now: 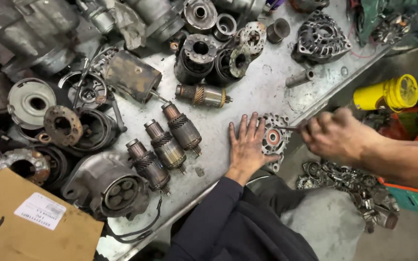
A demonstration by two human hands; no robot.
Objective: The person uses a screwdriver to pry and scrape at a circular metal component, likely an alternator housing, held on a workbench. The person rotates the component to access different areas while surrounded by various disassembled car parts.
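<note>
- Metal end plate [273, 139], red ring at its centre, lies at the table [267, 92] edge under the left hand [246, 145], whose fingers are spread flat, gripping nothing.
- Right hand [335, 135] has its fingers closed round a screwdriver [287, 128], tip on the plate.
- Risk, as I judge it: the tip slips and jabs the left hand.
- Three armatures [166, 146] lie side by side to the left.

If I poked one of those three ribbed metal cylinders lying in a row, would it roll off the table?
Each armature looks round-bodied and lies on its side on the flat metal table, so a sideways poke would probably roll it. It seems solid metal, likely heavy for its size and stiff. Its neighbours lie close and might stop it.
</note>
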